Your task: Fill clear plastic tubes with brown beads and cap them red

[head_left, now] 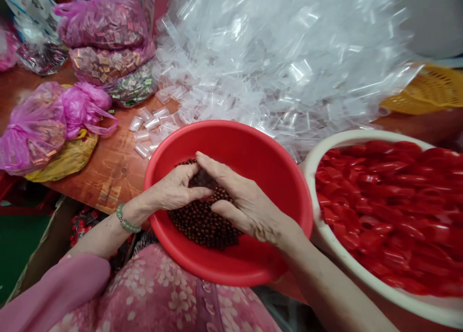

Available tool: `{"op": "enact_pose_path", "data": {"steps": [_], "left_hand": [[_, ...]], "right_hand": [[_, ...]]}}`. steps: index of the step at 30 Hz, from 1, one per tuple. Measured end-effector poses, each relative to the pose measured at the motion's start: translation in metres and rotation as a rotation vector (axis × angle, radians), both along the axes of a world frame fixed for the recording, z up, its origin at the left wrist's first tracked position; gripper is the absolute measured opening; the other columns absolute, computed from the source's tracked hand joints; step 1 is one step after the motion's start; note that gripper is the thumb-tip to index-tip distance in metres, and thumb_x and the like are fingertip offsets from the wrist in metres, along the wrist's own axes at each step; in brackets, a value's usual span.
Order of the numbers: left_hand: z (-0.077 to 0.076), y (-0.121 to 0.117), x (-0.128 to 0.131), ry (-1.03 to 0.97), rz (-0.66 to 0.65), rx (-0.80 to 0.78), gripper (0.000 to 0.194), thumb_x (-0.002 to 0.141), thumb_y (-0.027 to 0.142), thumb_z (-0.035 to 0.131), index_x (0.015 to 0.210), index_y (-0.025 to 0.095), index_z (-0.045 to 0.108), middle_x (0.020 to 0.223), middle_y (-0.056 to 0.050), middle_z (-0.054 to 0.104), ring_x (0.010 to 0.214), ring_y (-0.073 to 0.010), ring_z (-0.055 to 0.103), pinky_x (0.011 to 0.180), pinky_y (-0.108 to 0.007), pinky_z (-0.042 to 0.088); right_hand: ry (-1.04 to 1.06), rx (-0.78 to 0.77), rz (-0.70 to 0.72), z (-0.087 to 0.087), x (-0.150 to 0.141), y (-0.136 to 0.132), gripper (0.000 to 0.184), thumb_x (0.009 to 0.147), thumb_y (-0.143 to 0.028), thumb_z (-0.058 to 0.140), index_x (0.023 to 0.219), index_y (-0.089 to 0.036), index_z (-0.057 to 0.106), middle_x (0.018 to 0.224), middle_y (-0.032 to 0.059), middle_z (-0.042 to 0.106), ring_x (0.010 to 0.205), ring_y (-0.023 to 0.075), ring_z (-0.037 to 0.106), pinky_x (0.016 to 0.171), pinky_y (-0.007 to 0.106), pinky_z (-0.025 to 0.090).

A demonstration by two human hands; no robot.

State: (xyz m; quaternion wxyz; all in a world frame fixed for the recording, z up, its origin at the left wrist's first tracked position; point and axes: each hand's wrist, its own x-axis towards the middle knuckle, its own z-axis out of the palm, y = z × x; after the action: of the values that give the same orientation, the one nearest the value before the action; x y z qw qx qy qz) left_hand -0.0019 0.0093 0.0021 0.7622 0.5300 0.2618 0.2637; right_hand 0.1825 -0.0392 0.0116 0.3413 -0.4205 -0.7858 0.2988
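Observation:
My left hand and my right hand meet over a heap of small dark brown round beads, their fingertips pressed into it and nearly touching. The beads lie in a round red plastic basin and the hands hide the heap's middle. Whether either hand holds beads is hidden. A green beaded bracelet circles my left wrist. My right forearm passes close to a white basin full of glossy red pieces.
Transparent small plastic bags pile up behind the red basin, with several loose on the wooden tabletop. Pink bags of small packets stand at the back left. A yellow basket sits at the right. My pink floral clothing fills the bottom.

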Motion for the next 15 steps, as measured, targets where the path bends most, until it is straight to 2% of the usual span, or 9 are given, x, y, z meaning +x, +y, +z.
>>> {"op": "enact_pose_path", "data": {"steps": [1,4,5,8,9,12,13,15], "left_hand": [[-0.0007,-0.0002,-0.0001,0.0,0.003,-0.001,0.024,0.074,0.025,0.075,0.09,0.014,0.061,0.086,0.0,0.062,0.081,-0.0121,0.056,0.083,-0.027,0.045],[-0.0017,-0.0003,-0.0011,0.013,-0.004,-0.012,0.023,0.076,0.026,0.074,0.09,0.014,0.061,0.079,0.001,0.059,0.074,-0.0112,0.054,0.076,-0.026,0.045],[-0.0018,-0.0001,-0.0015,0.004,-0.003,-0.001,0.022,0.075,0.026,0.074,0.089,0.015,0.061,0.08,0.0,0.06,0.077,-0.0121,0.056,0.078,-0.027,0.045],[-0.0027,0.0012,-0.0026,-0.024,0.016,0.028,0.022,0.074,0.025,0.076,0.088,0.015,0.062,0.083,-0.001,0.063,0.083,-0.014,0.058,0.086,-0.029,0.045],[-0.003,0.0017,-0.0029,-0.017,0.021,0.014,0.022,0.074,0.025,0.076,0.088,0.016,0.061,0.081,0.0,0.062,0.08,-0.013,0.057,0.083,-0.028,0.045],[-0.0034,0.0024,-0.0032,0.006,0.026,-0.04,0.018,0.077,0.022,0.073,0.089,0.015,0.061,0.075,0.002,0.059,0.071,-0.0098,0.054,0.075,-0.025,0.044],[-0.0033,0.0026,-0.0033,-0.006,0.029,-0.036,0.016,0.077,0.019,0.072,0.089,0.015,0.061,0.077,0.002,0.06,0.073,-0.0101,0.055,0.077,-0.025,0.044],[-0.0025,0.003,-0.0039,-0.03,0.037,-0.009,0.016,0.075,0.014,0.071,0.088,0.014,0.062,0.081,0.0,0.063,0.081,-0.012,0.058,0.083,-0.027,0.045]], "right_hand": [[0.013,0.026,-0.018,0.0005,-0.0003,-0.0002,0.071,0.092,-0.065,0.041,0.156,-0.037,0.026,0.16,0.0035,0.034,0.142,0.0298,0.042,0.117,0.05,0.038],[0.152,0.199,-0.231,0.0019,-0.0021,-0.0009,0.074,0.093,-0.067,0.036,0.158,-0.036,0.018,0.165,0.0027,0.021,0.144,0.0327,0.038,0.117,0.053,0.037],[0.124,0.231,-0.222,0.0021,-0.0029,-0.0011,0.074,0.093,-0.065,0.039,0.158,-0.036,0.017,0.165,0.0032,0.023,0.143,0.0331,0.039,0.116,0.054,0.039],[-0.074,0.18,-0.02,0.0019,-0.0049,-0.0011,0.072,0.092,-0.059,0.048,0.156,-0.037,0.023,0.159,0.0051,0.037,0.14,0.0332,0.044,0.112,0.054,0.043],[-0.066,0.175,-0.038,0.0014,-0.0056,-0.001,0.071,0.093,-0.06,0.046,0.156,-0.037,0.024,0.159,0.0051,0.036,0.14,0.0336,0.044,0.112,0.054,0.043],[0.081,0.278,-0.263,-0.0021,-0.0083,-0.0007,0.072,0.095,-0.064,0.033,0.158,-0.035,0.015,0.165,0.0038,0.021,0.145,0.0354,0.036,0.114,0.057,0.039],[0.066,0.301,-0.249,-0.0036,-0.0089,-0.0006,0.073,0.095,-0.063,0.035,0.159,-0.035,0.012,0.165,0.0042,0.02,0.144,0.035,0.036,0.113,0.057,0.04],[-0.063,0.265,-0.079,-0.0052,-0.0087,-0.0003,0.075,0.095,-0.055,0.046,0.159,-0.036,0.011,0.162,0.0066,0.03,0.141,0.0329,0.043,0.11,0.054,0.045]]}}
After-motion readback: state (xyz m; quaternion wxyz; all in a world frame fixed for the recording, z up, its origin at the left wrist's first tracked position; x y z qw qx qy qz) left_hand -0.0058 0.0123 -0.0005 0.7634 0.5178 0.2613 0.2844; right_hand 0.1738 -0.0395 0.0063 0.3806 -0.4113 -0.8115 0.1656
